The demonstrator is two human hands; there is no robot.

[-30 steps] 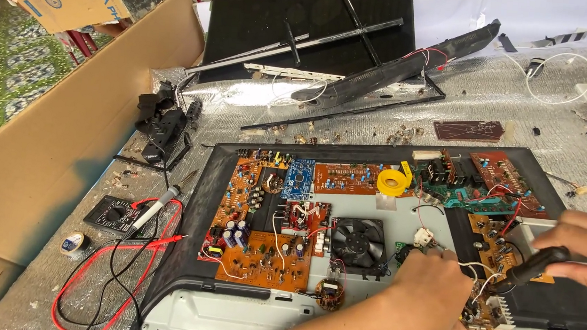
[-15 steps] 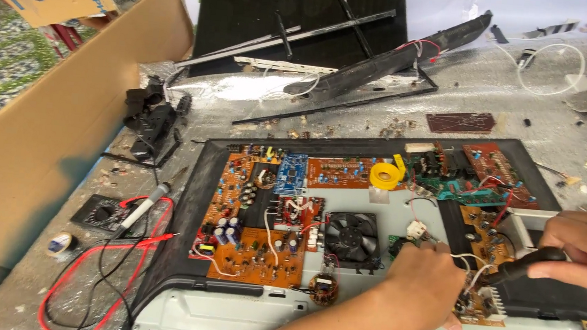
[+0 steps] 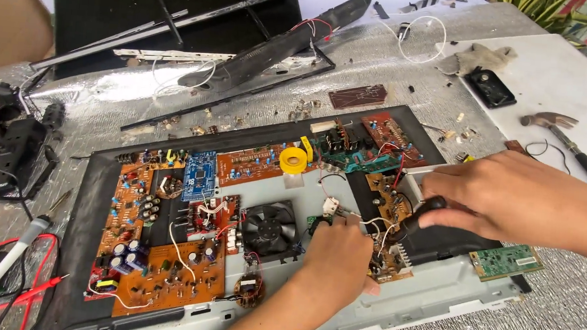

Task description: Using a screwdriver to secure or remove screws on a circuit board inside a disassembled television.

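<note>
Seen from the head camera, looking down: an opened appliance chassis (image 3: 394, 302) lies flat, packed with orange circuit boards. The right hand (image 3: 514, 200) is clenched around a black tool handle (image 3: 419, 213), whose long axis slants down and left toward a small brown board (image 3: 390, 228). The left hand (image 3: 339, 256) rests just beside that board, fingers curled on its wires; what they pinch is hidden. Both hands sit close together.

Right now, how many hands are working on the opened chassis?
2. The left hand rests low, just right of the black fan; the right hand comes from the right, gripping a black tool handle. None seems hidden.
</note>
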